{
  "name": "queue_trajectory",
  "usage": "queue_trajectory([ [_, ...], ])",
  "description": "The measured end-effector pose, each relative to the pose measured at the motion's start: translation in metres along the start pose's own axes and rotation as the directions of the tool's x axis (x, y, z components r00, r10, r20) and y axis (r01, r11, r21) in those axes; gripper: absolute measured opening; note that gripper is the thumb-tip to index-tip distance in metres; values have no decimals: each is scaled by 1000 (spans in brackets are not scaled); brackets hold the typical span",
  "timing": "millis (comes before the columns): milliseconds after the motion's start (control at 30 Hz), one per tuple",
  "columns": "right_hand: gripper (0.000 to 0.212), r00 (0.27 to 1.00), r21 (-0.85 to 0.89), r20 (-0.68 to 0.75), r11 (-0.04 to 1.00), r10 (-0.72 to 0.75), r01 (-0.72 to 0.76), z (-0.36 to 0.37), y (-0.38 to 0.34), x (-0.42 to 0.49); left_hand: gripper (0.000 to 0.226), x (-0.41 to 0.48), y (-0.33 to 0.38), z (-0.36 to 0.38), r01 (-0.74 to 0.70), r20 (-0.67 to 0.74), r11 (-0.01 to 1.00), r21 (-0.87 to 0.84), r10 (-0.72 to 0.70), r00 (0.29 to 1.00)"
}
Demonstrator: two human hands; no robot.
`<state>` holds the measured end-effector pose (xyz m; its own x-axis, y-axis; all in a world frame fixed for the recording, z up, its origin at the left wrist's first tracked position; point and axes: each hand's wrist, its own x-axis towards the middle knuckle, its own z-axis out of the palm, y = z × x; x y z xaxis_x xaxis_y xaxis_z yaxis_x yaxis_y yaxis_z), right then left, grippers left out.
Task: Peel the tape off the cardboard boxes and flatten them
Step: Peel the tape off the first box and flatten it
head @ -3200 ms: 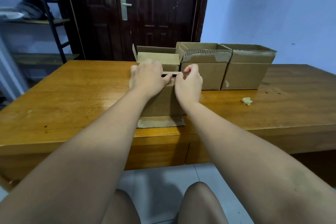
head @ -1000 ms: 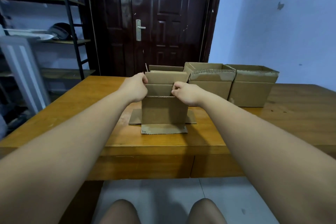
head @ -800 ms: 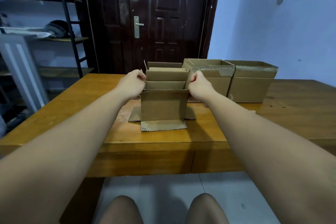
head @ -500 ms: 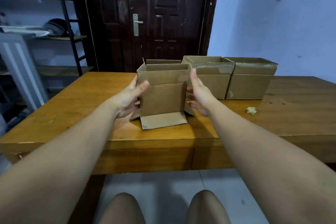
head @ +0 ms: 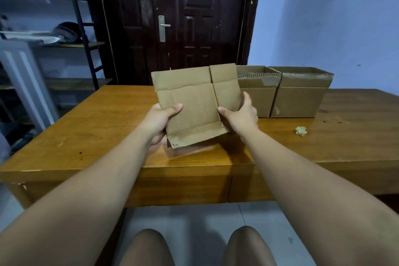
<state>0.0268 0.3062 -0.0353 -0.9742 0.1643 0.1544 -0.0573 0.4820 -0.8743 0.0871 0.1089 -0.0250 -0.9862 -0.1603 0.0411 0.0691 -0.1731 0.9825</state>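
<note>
Head view, looking forward and down along two bare forearms stretched out over the near edge of a wooden surface (head: 97, 127).

Held up between them, over the middle of the wood: a flattened cardboard box (head: 194, 103), pressed into one flat sheet, front face toward the camera and tilted a little, lower edge swung to the right. Top flaps standing straight up, a bottom flap hanging below a crease, a vertical fold running down right of centre. Impossible to tell whether the lowest corner touches the wood.

Left grip (head: 160, 121) closed on the sheet's lower left edge, thumb laid flat on the front face, fingers hidden behind the cardboard. Right grip (head: 241, 114) closed on the lower right edge, thumb on the front, fingers wrapped round the side.

Behind and to the right, at the far edge of the surface: two open boxes side by side and touching, the middle box (head: 259, 97) partly hidden by the held sheet, the right box (head: 302, 99) in full sight, both upright.

Well apart to the right, alone on the wood: a small crumpled tape wad (head: 300, 131).

Beyond the surface, a dark panelled door (head: 194, 17) with a metal handle; at left, a black shelf rack (head: 82, 28). At the bottom edge, two knees (head: 146, 246) above a tiled floor.
</note>
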Motion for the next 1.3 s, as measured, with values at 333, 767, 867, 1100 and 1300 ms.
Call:
queue_trajectory([
  [333, 40, 974, 69, 224, 996, 40, -57, 8, -4, -7, 22, -2, 5, -45, 155, -197, 983, -101, -173, 965],
  [767, 21, 950, 184, 307, 975, 64, -125, 80, -22, -34, 66, 19, 1, -90, 269, -343, 267, 925, 289, 894],
  [867, 24, 945, 172, 323, 980, 44, -104, 106, -28, -40, 62, 25, -2, -87, 241, -282, 187, 952, 238, 930],
  [1100, 34, 927, -170, 350, 964, -135, 204, 130, -39, -46, 80, 37, -25, -107, 278, -288, 223, 935, 17, 957],
  [1300, 45, 894, -441, 416, 823, -165, 357, 138, -29, -40, 78, 30, -39, -117, 313, -311, -1, 950, -105, 944],
])
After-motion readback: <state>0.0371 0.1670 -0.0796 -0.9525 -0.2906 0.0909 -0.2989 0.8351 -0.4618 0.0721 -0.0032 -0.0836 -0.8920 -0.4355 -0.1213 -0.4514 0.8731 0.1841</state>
